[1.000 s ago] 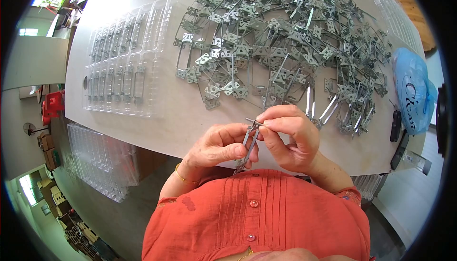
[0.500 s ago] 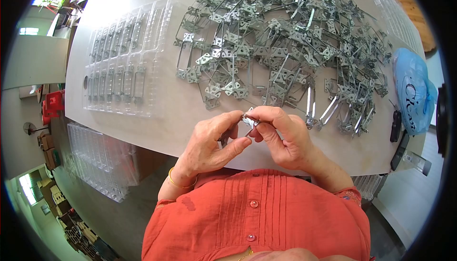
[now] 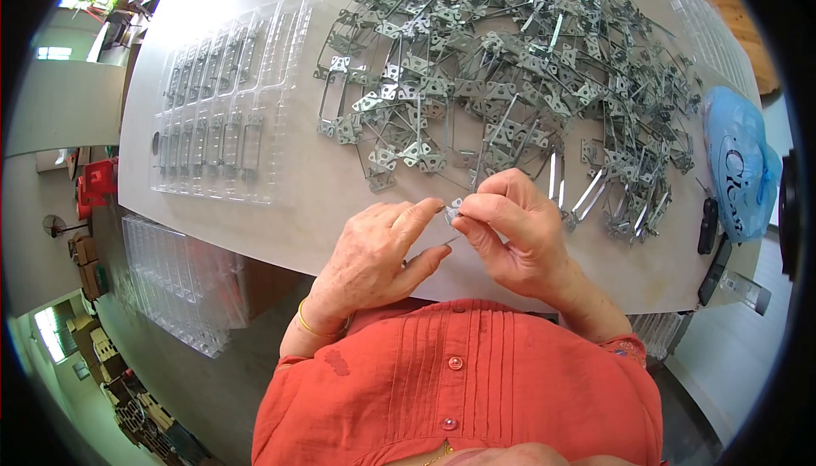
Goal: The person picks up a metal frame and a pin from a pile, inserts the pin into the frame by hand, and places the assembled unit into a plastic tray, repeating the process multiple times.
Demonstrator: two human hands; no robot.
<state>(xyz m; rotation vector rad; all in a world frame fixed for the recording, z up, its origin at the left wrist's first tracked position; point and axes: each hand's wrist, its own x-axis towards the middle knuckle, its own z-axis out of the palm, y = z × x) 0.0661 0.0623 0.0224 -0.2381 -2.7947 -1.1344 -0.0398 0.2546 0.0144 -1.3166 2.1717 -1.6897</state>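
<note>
Between my two hands, over the table's near edge, is a small metal bracket [image 3: 453, 211] with a holed plate and a thin rod. My right hand [image 3: 523, 232] pinches the plate between thumb and fingers. My left hand [image 3: 370, 245] holds the other side, index fingertip by the plate and thumb against the rod; the rest of the part is hidden behind its fingers. Beyond them lies a large tangled heap of similar metal brackets [image 3: 510, 75]. To the left, a clear plastic tray [image 3: 276, 109] carries rows of such brackets in its slots.
A blue plastic bag [image 3: 738, 164] lies at the table's right side, near a black-handled tool [image 3: 707, 226]. More clear trays [image 3: 183, 283] are stacked below the table's left edge. Further clear trays [image 3: 701, 24] lie at the far right.
My right hand has risen slightly, its fingers curled tighter at the plate. My left thumb and index finger have spread further apart, and the bracket's plate sits differently between the hands.
</note>
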